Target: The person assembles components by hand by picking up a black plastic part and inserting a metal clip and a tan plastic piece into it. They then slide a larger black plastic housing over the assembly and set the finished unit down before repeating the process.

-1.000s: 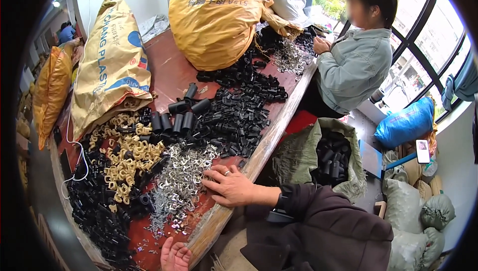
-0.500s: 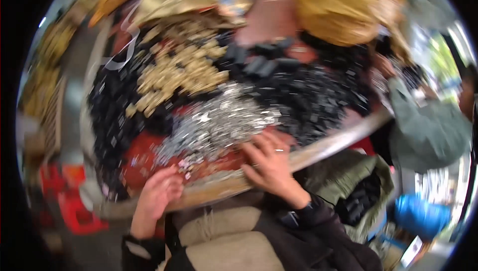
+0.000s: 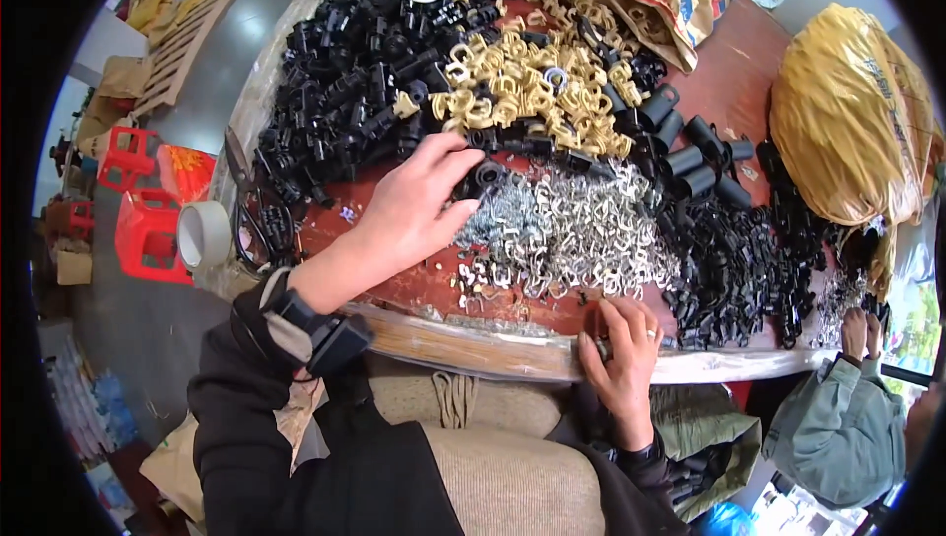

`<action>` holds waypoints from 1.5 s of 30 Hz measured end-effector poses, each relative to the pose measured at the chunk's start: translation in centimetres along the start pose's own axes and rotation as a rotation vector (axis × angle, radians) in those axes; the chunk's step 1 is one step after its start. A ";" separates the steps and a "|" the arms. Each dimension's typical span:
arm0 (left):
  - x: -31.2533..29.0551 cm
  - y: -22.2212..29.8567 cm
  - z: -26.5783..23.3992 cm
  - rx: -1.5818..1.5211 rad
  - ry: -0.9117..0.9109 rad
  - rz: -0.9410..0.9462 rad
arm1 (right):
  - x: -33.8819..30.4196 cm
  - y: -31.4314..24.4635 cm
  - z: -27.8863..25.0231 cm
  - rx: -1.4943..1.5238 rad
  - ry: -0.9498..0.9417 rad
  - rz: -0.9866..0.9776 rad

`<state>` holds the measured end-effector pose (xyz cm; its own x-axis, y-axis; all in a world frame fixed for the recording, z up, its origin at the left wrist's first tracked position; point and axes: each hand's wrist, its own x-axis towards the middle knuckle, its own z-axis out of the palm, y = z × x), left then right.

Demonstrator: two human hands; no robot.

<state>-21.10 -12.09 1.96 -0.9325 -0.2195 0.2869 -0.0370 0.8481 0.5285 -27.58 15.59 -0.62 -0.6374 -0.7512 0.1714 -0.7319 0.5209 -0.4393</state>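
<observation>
My left hand [image 3: 409, 209] reaches over the red tabletop. Its thumb and forefinger are apart on either side of a black round plastic fitting [image 3: 486, 174], at the edge of the heap of black fittings [image 3: 340, 78]. Whether they touch it I cannot tell. Just right of the fingertips spreads a pile of small silvery metal clips [image 3: 601, 231], with thin grey screws or pins [image 3: 507, 216] at its left side. My right hand [image 3: 626, 364] rests at the table's front edge, fingers curled toward the thumb; anything between them is too small to name.
Tan plastic clips [image 3: 532, 78] lie behind the metal pile. Black cylinders [image 3: 695, 157] and small black parts [image 3: 724, 260] are to the right. Scissors [image 3: 258, 206] and a tape roll [image 3: 204, 234] sit at the left edge. A yellow sack [image 3: 843, 112] stands far right, near a co-worker's sleeve [image 3: 838, 433].
My left hand has moved from the front edge forward to the black fittings. My right hand has drawn back from the metal clips and curled its fingers. The view has shifted left.
</observation>
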 end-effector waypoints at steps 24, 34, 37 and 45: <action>-5.7 -2.0 -0.1 -1.491 0.075 -0.499 | 2.2 -2.4 2.5 -0.027 0.051 -0.132; -5.8 -1.8 0.8 -1.627 -0.086 -0.475 | 2.7 -2.7 3.5 -0.055 0.021 -0.111; -5.8 -1.8 0.9 -1.673 -0.095 -0.507 | 2.6 -2.6 3.3 -0.078 0.057 -0.102; -6.0 -2.5 1.1 -1.686 -0.025 -0.590 | 2.4 -2.1 3.9 -0.096 0.117 -0.080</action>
<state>-15.84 -12.35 -1.99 -0.9382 -0.2615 -0.2267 0.0214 -0.6978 0.7160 -26.65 11.10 -2.69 -0.5958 -0.7422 0.3068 -0.7976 0.5020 -0.3345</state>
